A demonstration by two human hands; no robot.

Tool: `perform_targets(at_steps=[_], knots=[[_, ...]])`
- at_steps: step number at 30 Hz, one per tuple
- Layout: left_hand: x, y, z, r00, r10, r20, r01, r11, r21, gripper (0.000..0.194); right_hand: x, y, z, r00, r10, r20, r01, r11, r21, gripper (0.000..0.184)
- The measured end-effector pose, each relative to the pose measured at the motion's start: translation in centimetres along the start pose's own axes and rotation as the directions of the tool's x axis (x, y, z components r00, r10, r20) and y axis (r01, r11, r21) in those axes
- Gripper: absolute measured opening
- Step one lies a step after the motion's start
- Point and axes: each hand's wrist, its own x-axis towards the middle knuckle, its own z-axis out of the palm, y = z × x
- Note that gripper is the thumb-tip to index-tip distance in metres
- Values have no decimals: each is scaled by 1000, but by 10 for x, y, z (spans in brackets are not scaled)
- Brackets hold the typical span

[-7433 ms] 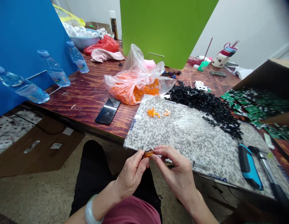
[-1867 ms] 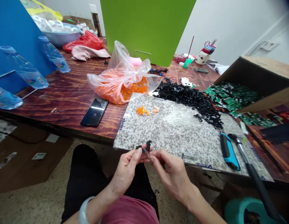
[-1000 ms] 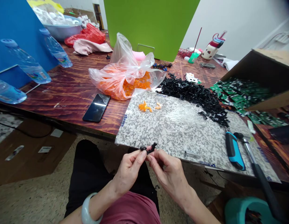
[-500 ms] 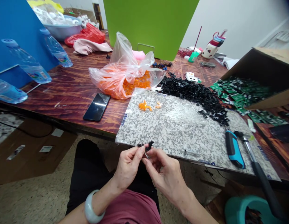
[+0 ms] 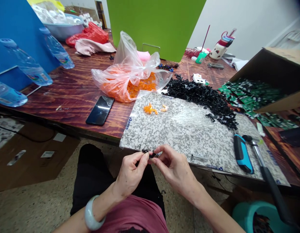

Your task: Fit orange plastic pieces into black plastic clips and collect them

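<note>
From the head cam, the left hand [image 5: 130,171] and right hand [image 5: 175,165] are up right at the near edge of a granite-pattern slab [image 5: 188,152]. Both grips are closed in a fingertip pinch on one small black plastic part [image 5: 150,154]. Fingers cover a lot of it, so I can't really make out its exact shape. There's a pale bangle [image 5: 93,213] on the left wrist.

The slab sits on a wooden desk [image 5: 67,103], with a few orange plastic bits [image 5: 150,109] toward its far edge. A heap of black plastic parts [image 5: 200,98] runs along its far right side. Just beyond the slab is a clear bag of orange parts [image 5: 125,81], and a phone [image 5: 100,110] lies to its left. At the slab's right end are a blue-handled tool [image 5: 241,153] and a long-handled hammer [image 5: 268,178]. Green printed pieces [image 5: 249,98] spill from a cardboard box [image 5: 281,74] at far right.
</note>
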Motion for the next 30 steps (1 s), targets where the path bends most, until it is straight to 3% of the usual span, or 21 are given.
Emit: perform_targets(at_steps=[6, 12, 16, 21, 25, 30], knots=[[0, 0, -6, 993, 46, 112, -58, 992, 109, 31, 4, 3, -7, 992, -16, 123, 28, 995, -96, 16], [-2, -2, -13, 969, 28, 246, -67, 986, 152, 33, 8, 2, -15, 949, -103, 299, 184, 949, -257, 21], [-2, 3, -18, 928, -36, 372, 4, 996, 85, 34, 9, 0, -21, 898, -179, 401, 317, 896, -310, 21], [-6, 3, -25, 865, -107, 490, 149, 988, -49, 34, 6, 0, -21, 868, -164, 469, 287, 936, -205, 12], [-10, -3, -26, 861, -187, 472, 324, 918, -229, 28, -2, 9, -14, 925, -232, 300, 298, 934, -196, 19], [-13, -7, -21, 910, -222, 349, 334, 892, -305, 28, -13, 22, -3, 955, -286, 79, 297, 934, -198, 25]])
